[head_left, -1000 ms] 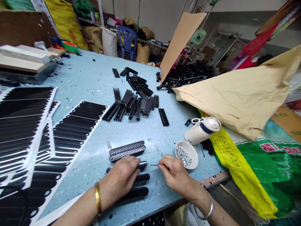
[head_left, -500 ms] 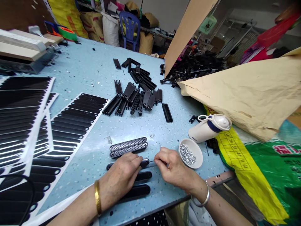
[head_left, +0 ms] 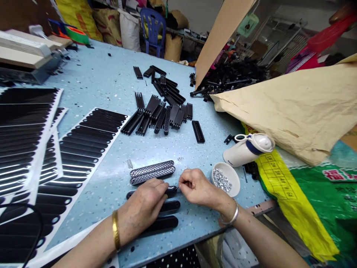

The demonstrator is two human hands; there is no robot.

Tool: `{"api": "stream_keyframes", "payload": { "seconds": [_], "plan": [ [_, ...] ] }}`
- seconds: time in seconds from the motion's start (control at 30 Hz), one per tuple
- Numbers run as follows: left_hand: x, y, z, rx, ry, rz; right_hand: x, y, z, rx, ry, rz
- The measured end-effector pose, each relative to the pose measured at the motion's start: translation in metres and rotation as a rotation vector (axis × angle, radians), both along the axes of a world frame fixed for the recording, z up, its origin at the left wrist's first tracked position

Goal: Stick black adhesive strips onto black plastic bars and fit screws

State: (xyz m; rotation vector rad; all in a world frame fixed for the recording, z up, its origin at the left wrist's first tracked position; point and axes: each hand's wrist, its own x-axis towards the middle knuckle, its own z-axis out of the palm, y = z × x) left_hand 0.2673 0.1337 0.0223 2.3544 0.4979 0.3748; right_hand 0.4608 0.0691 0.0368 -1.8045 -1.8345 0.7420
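My left hand (head_left: 147,201) is closed on a smooth black strip (head_left: 171,191), whose rounded right end sticks out past the fingertips. Pinched in my right hand (head_left: 195,186) is a thin metal pin, its tip at that end of the strip; most of the pin is hidden by the fingers. Two more smooth black strips, the upper (head_left: 170,207) and the lower (head_left: 164,224), lie nearer the table edge, partly under my left hand. Just behind my hands rest textured black strips (head_left: 152,172) side by side. A white bowl (head_left: 235,178) of small silver parts stands right of my right hand.
A white bottle (head_left: 240,153) lies tilted behind the bowl. Several black parts (head_left: 153,104) are heaped mid-table. Sheets of black stickers (head_left: 92,137) cover the left side. Brown paper (head_left: 287,104) and a yellow-green bag (head_left: 301,201) are at the right; wooden boards (head_left: 25,48) sit back left.
My right hand has moved left, closer to the strip's end, and less of the thin pin shows. My left hand keeps its hold. The view has shifted slightly.
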Motion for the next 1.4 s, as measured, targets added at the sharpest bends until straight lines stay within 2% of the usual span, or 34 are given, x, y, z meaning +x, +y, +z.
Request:
{"api": "stream_keyframes", "payload": {
  "seconds": [0.23, 0.37, 0.47, 0.6, 0.7, 0.83, 0.9, 1.0, 1.13, 1.2, 1.3, 1.4],
  "plan": [
    [-0.001, 0.002, -0.001, -0.009, -0.032, 0.016, -0.007, 0.006, -0.009, -0.198, 0.254, -0.168],
    [-0.002, 0.002, -0.003, 0.008, -0.055, 0.036, -0.007, 0.001, -0.008, -0.222, 0.4, -0.204],
    [-0.002, 0.003, -0.003, 0.013, -0.049, 0.055, -0.008, -0.002, -0.007, -0.195, 0.396, -0.216],
    [-0.001, 0.003, -0.003, -0.002, -0.046, 0.067, -0.001, -0.008, -0.009, -0.103, 0.309, -0.259],
    [-0.001, 0.002, -0.003, -0.011, -0.042, 0.07, 0.008, -0.021, -0.015, 0.071, 0.097, -0.289],
    [-0.001, 0.001, -0.003, -0.018, -0.03, 0.062, 0.012, -0.038, -0.019, 0.294, -0.351, -0.144],
    [-0.001, 0.001, -0.002, -0.002, -0.023, 0.066, 0.008, -0.041, -0.015, 0.337, -0.411, -0.123],
    [-0.001, 0.002, -0.001, 0.022, -0.022, 0.065, -0.005, -0.037, -0.006, 0.292, -0.213, -0.168],
    [-0.001, 0.003, -0.002, 0.031, -0.007, 0.065, -0.023, -0.02, -0.005, 0.05, 0.23, -0.28],
    [0.0, 0.003, -0.002, 0.026, 0.012, 0.06, -0.028, -0.013, -0.009, -0.057, 0.37, -0.351],
    [-0.001, 0.003, 0.002, 0.032, 0.016, 0.058, -0.029, -0.006, -0.014, -0.126, 0.446, -0.42],
    [-0.011, 0.004, 0.015, 0.06, -0.002, 0.017, -0.028, -0.004, -0.016, -0.121, 0.442, -0.434]
  ]
}}
